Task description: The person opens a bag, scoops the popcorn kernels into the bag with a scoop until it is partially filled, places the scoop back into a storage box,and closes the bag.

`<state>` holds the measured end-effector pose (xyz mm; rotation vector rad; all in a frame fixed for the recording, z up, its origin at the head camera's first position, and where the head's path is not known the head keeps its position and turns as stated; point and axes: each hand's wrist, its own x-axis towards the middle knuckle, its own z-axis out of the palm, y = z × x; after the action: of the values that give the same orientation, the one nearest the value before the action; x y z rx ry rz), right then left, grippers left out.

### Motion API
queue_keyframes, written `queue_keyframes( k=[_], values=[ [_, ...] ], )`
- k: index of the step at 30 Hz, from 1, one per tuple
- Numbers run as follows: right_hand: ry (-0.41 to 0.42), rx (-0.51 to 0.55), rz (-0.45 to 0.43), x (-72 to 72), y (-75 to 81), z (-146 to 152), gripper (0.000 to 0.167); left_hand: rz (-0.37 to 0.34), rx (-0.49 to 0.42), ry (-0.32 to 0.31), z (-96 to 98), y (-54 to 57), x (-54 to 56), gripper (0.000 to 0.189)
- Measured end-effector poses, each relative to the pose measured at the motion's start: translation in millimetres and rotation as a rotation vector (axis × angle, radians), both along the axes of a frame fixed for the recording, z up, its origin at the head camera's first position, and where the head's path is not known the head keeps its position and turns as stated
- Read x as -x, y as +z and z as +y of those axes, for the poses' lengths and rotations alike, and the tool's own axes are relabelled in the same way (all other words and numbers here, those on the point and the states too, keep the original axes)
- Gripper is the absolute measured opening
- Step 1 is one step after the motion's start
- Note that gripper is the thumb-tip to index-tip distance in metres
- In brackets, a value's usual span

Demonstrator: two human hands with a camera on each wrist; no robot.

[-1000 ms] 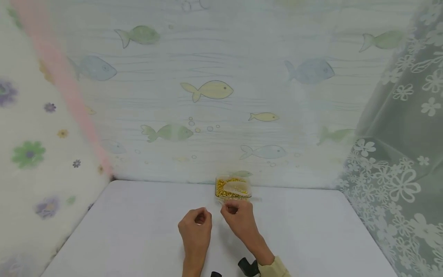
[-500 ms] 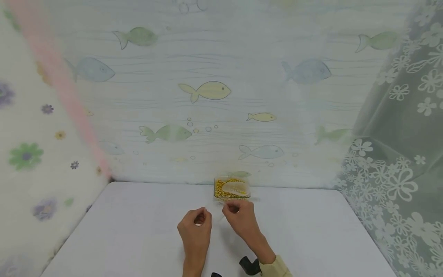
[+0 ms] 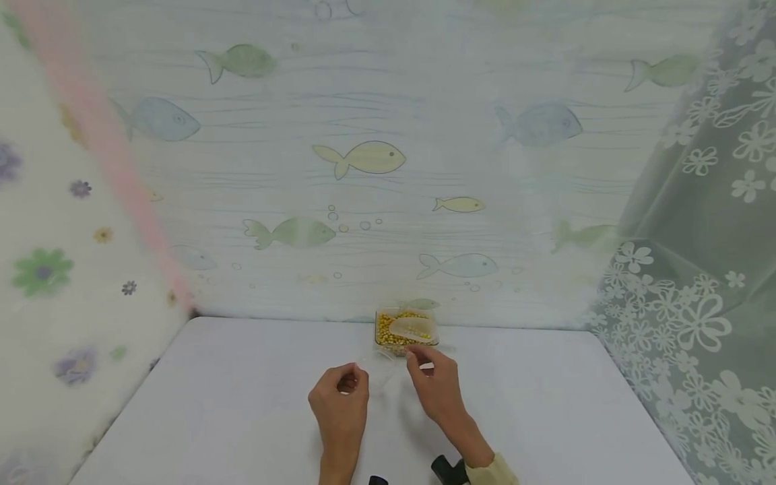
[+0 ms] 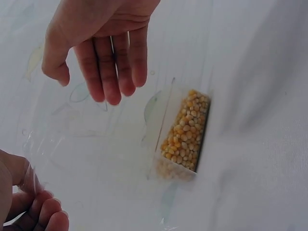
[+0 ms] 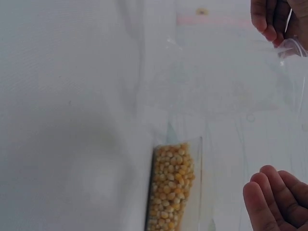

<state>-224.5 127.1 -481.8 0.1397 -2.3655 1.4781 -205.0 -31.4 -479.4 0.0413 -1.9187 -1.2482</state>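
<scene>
My left hand [image 3: 341,397] pinches the edge of a clear plastic bag [image 5: 211,77] between thumb and fingers; in the left wrist view that thumb presses the film at lower left. The thin bag spreads out to the right of it over the table. To its right is my right hand [image 3: 438,391], thumb and fingers apart, holding nothing. Its fingers [image 4: 108,72] are nearly straight in the left wrist view. Just beyond both hands stands a clear rectangular container [image 4: 173,106] of yellow corn kernels [image 4: 187,130]. A translucent scoop [image 3: 412,328] lies on the kernels.
The white table [image 3: 242,404] ends at a back curtain [image 3: 364,269] printed with fish, close behind the container. Flowered fabric [image 3: 91,303] hangs at left, and a sheer floral curtain [image 3: 697,303] at right. Dark wrist-camera mounts [image 3: 448,470] show at the front.
My right hand has moved right, away from the left one, and its thumb and fingers have come off the bag. The left hand stays almost in place, still pinching the bag.
</scene>
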Motion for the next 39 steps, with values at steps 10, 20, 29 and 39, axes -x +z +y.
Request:
queue_keyframes(
  k=[10, 20, 29, 39],
  values=[
    [-0.033, 0.052, -0.062, 3.0, -13.5, 22, 0.024, -0.007, -0.012, 0.016, -0.1, -1.8, 1.1, 0.013],
    [-0.113, 0.060, -0.129, 8.7, -28.6, 55, 0.024, -0.017, -0.016, 0.022, -1.0, -3.6, 2.2, 0.012],
    [-0.114, 0.246, -0.270, 20.2, -35.9, 73, 0.034, -0.022, -0.006, 0.031, -3.0, -4.6, 2.5, 0.012],
    [-0.115, 0.601, -0.464, 48.3, -40.9, 80, 0.055, -0.025, -0.020, 0.025, -3.6, -4.6, 3.0, 0.012]
  ],
)
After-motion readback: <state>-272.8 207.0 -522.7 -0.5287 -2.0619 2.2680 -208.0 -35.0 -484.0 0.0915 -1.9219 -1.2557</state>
